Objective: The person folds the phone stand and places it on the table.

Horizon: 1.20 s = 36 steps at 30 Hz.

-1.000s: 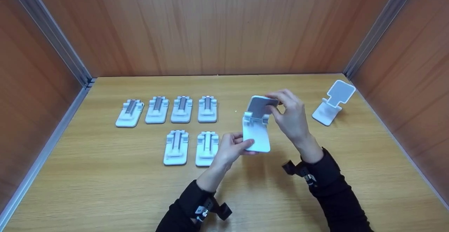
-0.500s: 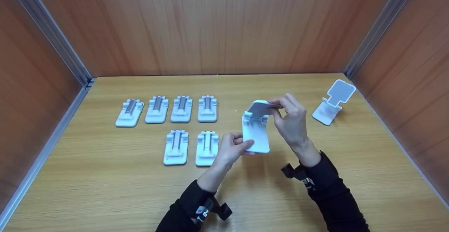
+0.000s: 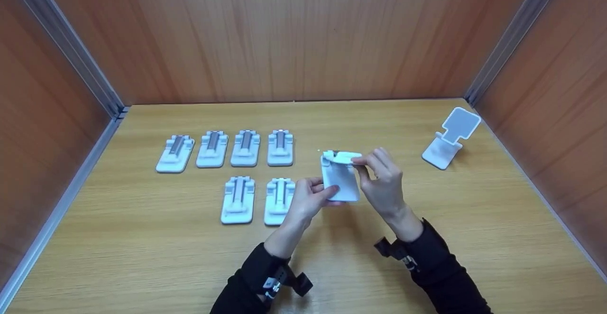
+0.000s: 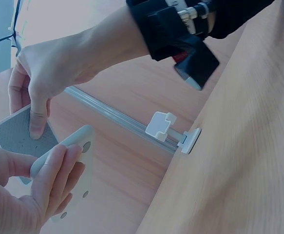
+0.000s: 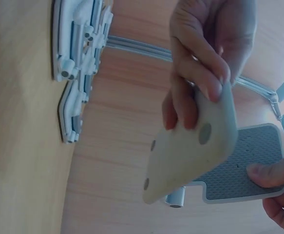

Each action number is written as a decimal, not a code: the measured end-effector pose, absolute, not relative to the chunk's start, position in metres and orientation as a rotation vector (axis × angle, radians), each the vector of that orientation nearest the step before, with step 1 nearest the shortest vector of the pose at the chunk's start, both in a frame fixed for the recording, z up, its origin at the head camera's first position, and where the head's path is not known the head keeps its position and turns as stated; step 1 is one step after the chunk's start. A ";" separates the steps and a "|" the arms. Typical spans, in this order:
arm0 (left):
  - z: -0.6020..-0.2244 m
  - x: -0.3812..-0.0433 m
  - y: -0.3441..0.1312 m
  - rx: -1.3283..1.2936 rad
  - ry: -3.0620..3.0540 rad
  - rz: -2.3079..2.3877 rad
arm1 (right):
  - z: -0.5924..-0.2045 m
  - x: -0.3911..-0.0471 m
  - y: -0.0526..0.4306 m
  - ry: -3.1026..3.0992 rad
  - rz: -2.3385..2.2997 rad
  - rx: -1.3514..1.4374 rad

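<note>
A white folding phone stand (image 3: 344, 184) is held up above the table in the head view. My left hand (image 3: 308, 201) grips its base, thumb on top and fingers beneath. My right hand (image 3: 381, 183) pinches the edge of the hinged upper plate (image 3: 342, 157), which is tilted over the base. The right wrist view shows the base's underside (image 5: 188, 151) with round grey feet, and the plate's textured grey pad (image 5: 244, 156) under the right thumb. In the left wrist view, that pad (image 4: 22, 134) is partly hidden by the right hand.
Four folded phone stands (image 3: 244, 155) form a back row on the wooden table (image 3: 142, 257). Two more folded stands (image 3: 238, 207) lie in front, the right one partly behind my left hand. An unfolded phone stand (image 3: 442, 152) stands at the right, near the side panel (image 3: 545, 129).
My right hand has moved down and left, swinging the upper plate from nearly upright down toward the base. The left hand keeps its grip on the base, which shifts slightly left.
</note>
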<state>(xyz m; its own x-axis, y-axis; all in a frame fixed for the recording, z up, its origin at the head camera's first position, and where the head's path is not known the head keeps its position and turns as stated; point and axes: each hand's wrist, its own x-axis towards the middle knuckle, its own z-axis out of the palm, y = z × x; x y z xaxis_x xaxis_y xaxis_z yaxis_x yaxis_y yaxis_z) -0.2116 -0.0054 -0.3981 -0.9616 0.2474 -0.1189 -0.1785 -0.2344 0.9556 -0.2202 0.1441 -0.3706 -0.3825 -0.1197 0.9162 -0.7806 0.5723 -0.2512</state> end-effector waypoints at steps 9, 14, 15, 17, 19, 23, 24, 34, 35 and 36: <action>-0.399 -0.212 -0.006 0.114 1.730 2.304 | -0.391 -0.215 0.142 -1.772 0.758 0.779; -0.398 -0.212 -0.007 0.135 1.727 2.309 | -0.398 -0.212 0.142 -1.757 0.700 0.814; -0.398 -0.212 -0.007 0.138 1.728 2.309 | -0.398 -0.212 0.142 -1.760 0.691 0.818; -0.398 -0.212 -0.007 0.142 1.730 2.306 | -0.399 -0.210 0.143 -1.772 0.674 0.822; -0.398 -0.212 -0.007 0.139 1.727 2.301 | -0.398 -0.209 0.143 -1.804 0.668 0.814; -0.396 -0.212 -0.007 0.130 1.704 2.294 | -0.392 -0.205 0.146 -1.919 0.779 0.776; -0.395 -0.212 -0.007 0.130 1.697 2.294 | -0.390 -0.203 0.147 -1.952 0.833 0.762; -0.392 -0.213 -0.011 0.129 1.680 2.313 | -0.371 -0.201 0.158 -2.081 1.541 0.536; -0.392 -0.213 -0.011 0.132 1.677 2.311 | -0.371 -0.201 0.159 -2.089 1.631 0.499; -0.392 -0.213 -0.011 0.129 1.677 2.306 | -0.370 -0.202 0.160 -2.106 1.709 0.460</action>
<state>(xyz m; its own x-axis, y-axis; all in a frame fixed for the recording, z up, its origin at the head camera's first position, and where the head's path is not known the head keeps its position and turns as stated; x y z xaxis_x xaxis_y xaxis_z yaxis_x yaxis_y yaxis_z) -0.2132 -0.0111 -0.3921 -0.9551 0.2809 -0.0947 -0.1766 -0.2826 0.9428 -0.2025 0.1600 -0.3698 -0.8710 -0.0103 0.4912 -0.4828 0.2033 -0.8518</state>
